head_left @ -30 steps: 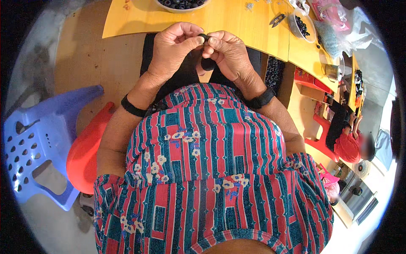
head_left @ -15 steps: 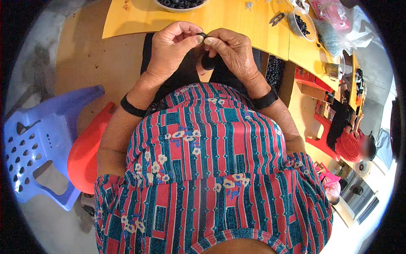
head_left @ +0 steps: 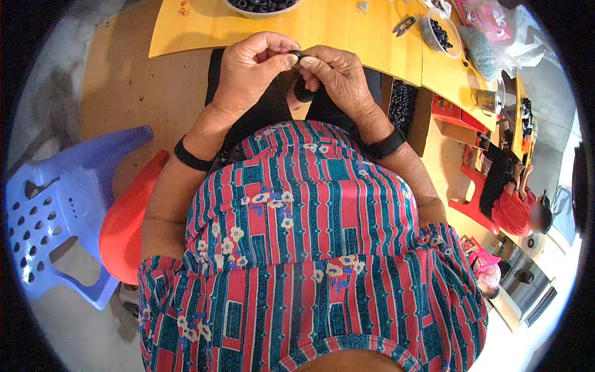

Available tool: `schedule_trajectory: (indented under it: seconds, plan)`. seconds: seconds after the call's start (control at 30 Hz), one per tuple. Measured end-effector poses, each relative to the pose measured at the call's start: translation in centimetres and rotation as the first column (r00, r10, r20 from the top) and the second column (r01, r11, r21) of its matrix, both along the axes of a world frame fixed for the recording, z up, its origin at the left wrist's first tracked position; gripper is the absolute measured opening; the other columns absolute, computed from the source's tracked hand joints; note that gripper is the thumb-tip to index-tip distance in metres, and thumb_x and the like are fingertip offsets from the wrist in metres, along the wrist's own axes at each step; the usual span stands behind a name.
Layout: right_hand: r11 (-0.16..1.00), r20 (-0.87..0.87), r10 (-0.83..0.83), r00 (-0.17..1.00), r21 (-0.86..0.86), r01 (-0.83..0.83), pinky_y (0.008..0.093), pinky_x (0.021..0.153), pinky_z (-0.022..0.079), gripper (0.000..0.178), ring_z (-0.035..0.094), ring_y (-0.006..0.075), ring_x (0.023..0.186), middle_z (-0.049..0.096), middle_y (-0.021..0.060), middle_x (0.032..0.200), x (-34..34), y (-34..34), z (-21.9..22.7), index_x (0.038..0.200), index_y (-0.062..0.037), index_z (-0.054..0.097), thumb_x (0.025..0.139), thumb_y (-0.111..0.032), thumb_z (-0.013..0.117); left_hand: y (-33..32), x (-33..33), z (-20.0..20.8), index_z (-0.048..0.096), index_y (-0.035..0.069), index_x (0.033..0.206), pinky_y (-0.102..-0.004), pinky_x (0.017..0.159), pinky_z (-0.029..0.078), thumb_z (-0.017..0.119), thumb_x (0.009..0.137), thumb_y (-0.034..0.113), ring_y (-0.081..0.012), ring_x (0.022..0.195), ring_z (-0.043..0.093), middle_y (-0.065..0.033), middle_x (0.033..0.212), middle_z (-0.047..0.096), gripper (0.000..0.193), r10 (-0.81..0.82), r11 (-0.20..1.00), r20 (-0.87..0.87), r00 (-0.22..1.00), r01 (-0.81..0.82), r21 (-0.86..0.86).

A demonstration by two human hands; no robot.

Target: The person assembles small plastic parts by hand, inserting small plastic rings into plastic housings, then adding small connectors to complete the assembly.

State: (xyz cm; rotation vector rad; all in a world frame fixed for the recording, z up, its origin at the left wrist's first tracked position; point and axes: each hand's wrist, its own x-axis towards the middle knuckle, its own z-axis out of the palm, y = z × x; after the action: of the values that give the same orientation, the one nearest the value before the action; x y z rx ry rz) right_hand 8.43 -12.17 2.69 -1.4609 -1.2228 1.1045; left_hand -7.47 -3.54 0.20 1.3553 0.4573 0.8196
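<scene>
Just in front of the table's near edge, my left hand and my right hand meet over a small, rounded black piece. Thumb and fingers of each hand pinch it from either side. Its exact kind is hard to make out, since the fingertips cover most of it. Beyond my hands, a white bowl holds many black rings. A black band circles each of my wrists.
On the yellow table lie small dark thread snips beside a clear tub of small black pieces. Plastic bags and a metal cup are farther right. Blue and red plastic chairs stand left. Another person sits at right.
My right hand has shifted slightly left, and its fingers have curled a little differently around the black piece. The left hand keeps nearly the same pinch.
</scene>
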Motion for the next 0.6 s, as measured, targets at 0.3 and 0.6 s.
schedule_trajectory:
  seconds: [0.3, 0.6]
  plan:
    - [1.000, -0.165, -0.004, 0.986, -0.026, 0.000, 0.0187, 0.051, 0.044, 0.019, 0.052, 0.0058, 0.055, 0.057, 0.0001, 0.064, 0.18, 0.06, -0.44, 0.083, -0.0016, 0.062, 0.089, -0.019, 0.056, 0.13, 0.06, 0.35, 0.060, 0.001, 0.097, -0.0213, 0.074, 0.049, 0.061, 0.082, 0.000, -0.0078, 0.082, 0.059, -0.0025, 0.089, 0.063, 0.015, 0.016, 0.993, -0.079, 0.997, -0.007, 0.115]
    - [0.999, -0.073, -0.024, 0.997, 0.038, 0.027, 0.0180, 0.052, 0.043, 0.018, 0.052, 0.0050, 0.057, 0.059, -0.0003, 0.066, 0.00, 0.16, 0.40, 0.082, -0.0023, 0.063, 0.086, -0.019, 0.061, -0.36, -0.01, -0.05, 0.060, 0.001, 0.099, -0.0213, 0.073, 0.049, 0.060, 0.084, 0.006, -0.0085, 0.076, 0.058, -0.0030, 0.088, 0.063, 0.015, -0.006, 0.988, 0.028, 1.000, 0.010, -0.153]
